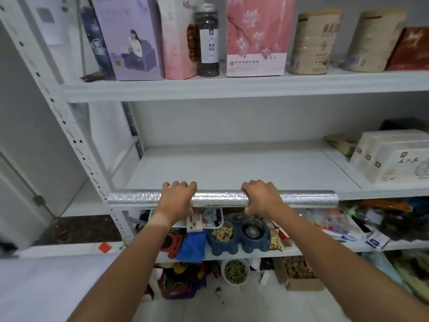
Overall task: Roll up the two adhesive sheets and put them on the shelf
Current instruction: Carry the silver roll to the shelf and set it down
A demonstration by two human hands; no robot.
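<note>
Now your left hand (177, 198) and right hand (260, 198) each wrap a closed grip round the silver roll (221, 199), held level at the front edge of the middle shelf (232, 168)

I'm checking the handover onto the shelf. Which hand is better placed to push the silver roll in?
Neither clearly: left hand and right hand both grip the silver roll at the middle shelf's front edge, so likely both together.
</note>
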